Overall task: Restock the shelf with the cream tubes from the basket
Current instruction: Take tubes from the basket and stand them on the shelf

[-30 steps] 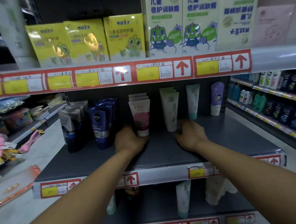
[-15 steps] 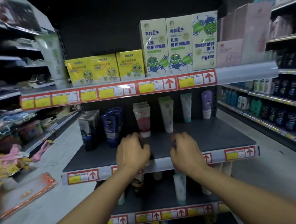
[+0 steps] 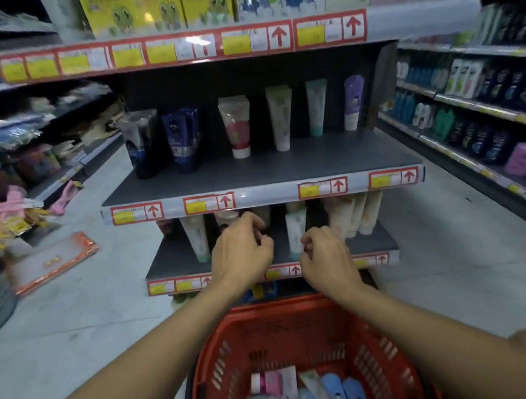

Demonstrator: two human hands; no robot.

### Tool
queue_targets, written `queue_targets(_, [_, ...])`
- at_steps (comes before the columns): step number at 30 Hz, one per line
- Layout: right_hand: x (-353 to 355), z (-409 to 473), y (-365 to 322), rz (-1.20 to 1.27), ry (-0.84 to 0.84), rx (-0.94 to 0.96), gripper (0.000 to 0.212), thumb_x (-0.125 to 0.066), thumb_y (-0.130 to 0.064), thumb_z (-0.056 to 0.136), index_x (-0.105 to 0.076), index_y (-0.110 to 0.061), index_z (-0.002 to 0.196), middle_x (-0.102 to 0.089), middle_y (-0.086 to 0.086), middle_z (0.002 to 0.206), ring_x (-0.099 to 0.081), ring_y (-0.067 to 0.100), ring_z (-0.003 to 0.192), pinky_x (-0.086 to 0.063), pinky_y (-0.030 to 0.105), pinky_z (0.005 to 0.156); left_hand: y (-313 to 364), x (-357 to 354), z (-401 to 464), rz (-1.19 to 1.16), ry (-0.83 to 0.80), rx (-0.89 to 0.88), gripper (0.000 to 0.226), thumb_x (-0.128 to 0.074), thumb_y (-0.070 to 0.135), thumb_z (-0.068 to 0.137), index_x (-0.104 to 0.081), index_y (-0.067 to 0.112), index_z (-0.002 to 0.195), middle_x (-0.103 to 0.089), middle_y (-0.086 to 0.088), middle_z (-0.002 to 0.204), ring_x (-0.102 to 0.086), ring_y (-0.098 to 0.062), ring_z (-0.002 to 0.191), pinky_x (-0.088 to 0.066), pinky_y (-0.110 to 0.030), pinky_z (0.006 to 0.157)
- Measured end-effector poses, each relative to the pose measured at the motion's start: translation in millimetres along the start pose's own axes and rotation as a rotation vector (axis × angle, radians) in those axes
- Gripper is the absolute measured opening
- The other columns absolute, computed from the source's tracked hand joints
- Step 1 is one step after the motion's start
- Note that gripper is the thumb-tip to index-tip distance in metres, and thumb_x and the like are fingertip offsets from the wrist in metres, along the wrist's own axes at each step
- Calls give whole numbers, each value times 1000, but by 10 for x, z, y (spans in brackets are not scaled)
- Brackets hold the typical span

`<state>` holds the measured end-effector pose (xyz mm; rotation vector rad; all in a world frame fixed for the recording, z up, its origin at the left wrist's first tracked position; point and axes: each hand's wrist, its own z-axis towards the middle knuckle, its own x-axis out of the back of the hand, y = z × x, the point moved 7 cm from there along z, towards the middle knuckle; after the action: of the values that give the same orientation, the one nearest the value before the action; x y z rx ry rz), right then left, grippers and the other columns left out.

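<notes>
My left hand (image 3: pixel 242 252) and my right hand (image 3: pixel 328 257) hang in the air above the red basket (image 3: pixel 222 351). They are in front of the low shelf (image 3: pixel 178 258). My fingers are curled in loosely. I hold nothing in either hand.

The tubes (image 3: pixel 303 386) I must put away lie flat in the bottom of the basket, close to me. They touch each other in a small pile. I see pink, blue, grey and pale green ones.

I think they are light and a bit soft, so they will squash if I squeeze hard. The skin looks smooth, so one could slip. I would pinch a tube across its middle, or near the stiff cap end. The top ones should come first, since they lie over the others.

The basket walls are high, so I must reach down and lift straight up.

On the middle shelf (image 3: pixel 284 169) some tubes already stand on their caps: a pink tube (image 3: pixel 236 126), a white tube (image 3: pixel 281 117), a green tube (image 3: pixel 317 106) and a purple bottle (image 3: pixel 354 102). Dark blue tubes (image 3: pixel 181 139) stand to the left. They look easy to tip, so I should slide new ones in gently. There is bare shelf in front of them.

A flat orange pack (image 3: pixel 53 262) lies on the floor, well apart to the left.
</notes>
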<state>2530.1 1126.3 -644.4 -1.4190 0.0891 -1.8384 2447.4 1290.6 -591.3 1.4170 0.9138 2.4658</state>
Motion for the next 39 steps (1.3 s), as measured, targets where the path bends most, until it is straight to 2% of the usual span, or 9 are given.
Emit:
queue_targets(14, [-1070,-954,899,-66,-382,-227,15,-64,-17,82,-64,-15,97,-60,5,98,-63,27,90,-54,38,78,-935,-1194,-914,75,-333,188,19,-60,28,86,-56,31,104,-70,8,93,-69,-22,86,-53,-35,67])
queue_targets(22, [-1867,-1426,1494,-131,-699,-384,25,-58,-30,76,-67,-16,95,-66,9,96,-69,30,89,-57,38,75,-1616,-1945,-1325,145,-623,370,30,-60,28,86,-63,21,114,-73,-6,108,-70,-31,102,-58,-39,82])
queue_targets(25, [-2069,-1614,1655,-166,-835,-424,16,-65,-23,84,-60,-14,73,-61,10,80,-65,27,81,-52,32,71,-1910,-2235,-1485,219,-791,425,37,-58,33,82,-67,19,115,-73,-12,115,-71,-36,108,-59,-40,85])
queue_targets(26, [-2128,-1674,1705,-165,-864,-429,15,-64,-25,85,-62,-14,75,-63,9,81,-65,27,83,-54,33,75,-1998,-2319,-1536,231,-828,440,42,-56,37,81,-67,20,117,-73,-12,117,-71,-36,109,-59,-41,88])
queue_targets(29, [-2315,-1885,1887,-176,-962,-495,43,-59,-27,83,-62,-3,118,-67,16,114,-65,32,109,-48,31,87,-2244,-2566,-1666,245,-900,470,45,-60,44,81,-67,25,122,-74,-8,119,-71,-32,109,-59,-42,93])
queue_targets(32, [-2556,-2079,2058,-189,-1025,-541,43,-57,-26,84,-61,-10,123,-67,13,116,-63,30,114,-47,31,98,-2457,-2826,-1742,228,-934,458,58,-70,49,84,-57,30,137,-65,-4,134,-63,-28,122,-52,-40,105])
queue_targets(35, [-2660,-2111,2080,-176,-995,-637,30,-58,-23,96,-59,-13,124,-63,14,121,-60,32,114,-47,38,98,-2653,-3090,-1794,217,-967,431,87,-73,48,87,-34,21,160,-42,-7,160,-39,-29,147,-30,-39,124])
queue_targets(37, [-2790,-2138,2124,-179,-986,-650,28,-54,-23,101,-56,-11,127,-59,16,125,-57,35,117,-46,40,98,-2772,-3235,-1836,250,-1002,425,89,-71,47,90,-29,16,163,-35,-8,165,-31,-28,152,-22,-36,127])
queue_targets(39, [-2941,-2179,2176,-188,-1006,-651,31,-53,-29,101,-54,-12,127,-57,17,125,-57,37,113,-49,43,95,-2866,-3322,-1919,292,-1023,438,84,-70,47,91,-32,18,161,-38,-7,163,-36,-29,149,-27,-40,125])
